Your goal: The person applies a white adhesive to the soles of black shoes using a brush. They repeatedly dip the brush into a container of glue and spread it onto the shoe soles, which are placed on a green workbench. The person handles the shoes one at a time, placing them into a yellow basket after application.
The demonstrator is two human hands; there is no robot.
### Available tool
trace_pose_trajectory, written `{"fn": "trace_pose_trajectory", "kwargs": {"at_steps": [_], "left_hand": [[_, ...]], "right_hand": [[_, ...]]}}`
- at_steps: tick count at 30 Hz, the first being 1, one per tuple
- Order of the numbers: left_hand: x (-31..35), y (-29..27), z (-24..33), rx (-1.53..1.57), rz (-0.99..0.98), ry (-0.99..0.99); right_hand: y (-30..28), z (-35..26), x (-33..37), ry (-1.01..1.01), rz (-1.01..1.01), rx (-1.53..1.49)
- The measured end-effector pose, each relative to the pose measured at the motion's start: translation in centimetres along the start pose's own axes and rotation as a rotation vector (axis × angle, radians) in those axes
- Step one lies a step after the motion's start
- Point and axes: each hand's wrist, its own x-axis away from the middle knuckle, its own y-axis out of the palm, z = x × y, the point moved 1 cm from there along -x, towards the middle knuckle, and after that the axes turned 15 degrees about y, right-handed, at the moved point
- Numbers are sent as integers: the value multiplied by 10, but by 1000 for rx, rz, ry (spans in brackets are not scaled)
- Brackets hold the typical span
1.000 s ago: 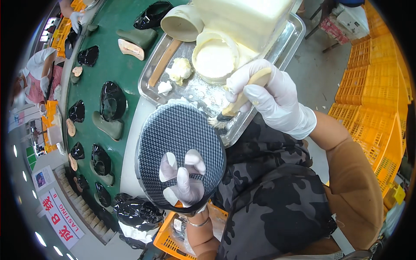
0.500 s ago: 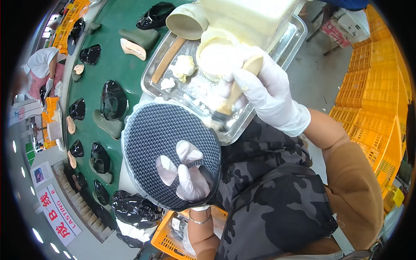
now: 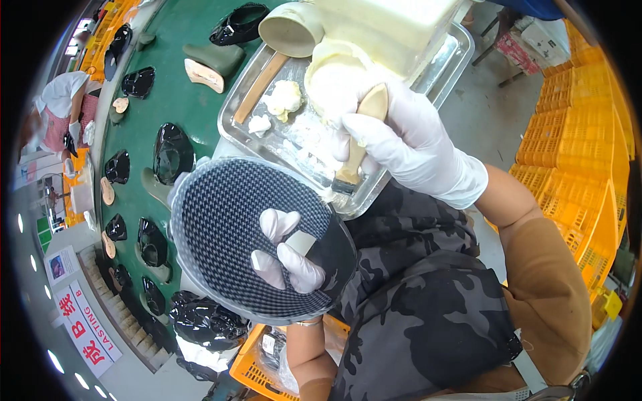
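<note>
In my gloved left hand [image 3: 292, 260] is a shoe upper [image 3: 224, 230], its dark grey woven lining facing up and its pale rim around it. The fingers curl inside it, close to a smooth black patch on the right. Between them shows a small pale flat piece [image 3: 301, 243]; what it is I cannot make out. My gloved right hand [image 3: 421, 144] grips a brush [image 3: 358, 150] by its flat wooden handle. The short dark bristles point down over the edge of a metal tray [image 3: 231, 137], right of the upper and apart from it.
On the tray stand a cup of white paste [image 3: 331, 73], a beige cup [image 3: 291, 30], a wooden stick [image 3: 261, 87] and white lumps [image 3: 283, 100]. Black shoe uppers [image 3: 174, 154] and lasts line the green belt [image 3: 200, 123]. Orange crates [image 3: 562, 154] stack at right; a co-worker [image 3: 63, 107] stands far left.
The upper has shifted left and tilted, showing more of its inside. My left fingers have moved within it. The brush has turned more upright and its bristles have come away from the upper's rim.
</note>
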Motion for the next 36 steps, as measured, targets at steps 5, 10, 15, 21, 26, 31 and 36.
{"fn": "trace_pose_trajectory", "kwargs": {"at_steps": [5,10,15,21,26,31,36], "left_hand": [[-6,12,0,59,12,-30],[-26,-2,-12,-548,-331,301],[-25,-11,-21,-694,-184,521],[-31,-9,-26,-927,-181,628],[-65,24,10,-1116,-389,561],[-32,-25,-1,-1167,-507,675],[-58,14,-7,-1337,-283,1130]], "right_hand": [[10,3,-13,-302,65,-134],[8,14,-10,-358,122,184],[11,-8,-2,-369,167,138],[15,-8,-1,-383,113,401],[1,-8,11,-93,-33,-30],[9,-33,26,132,-123,-421],[-3,-13,29,18,-94,-208]]}}
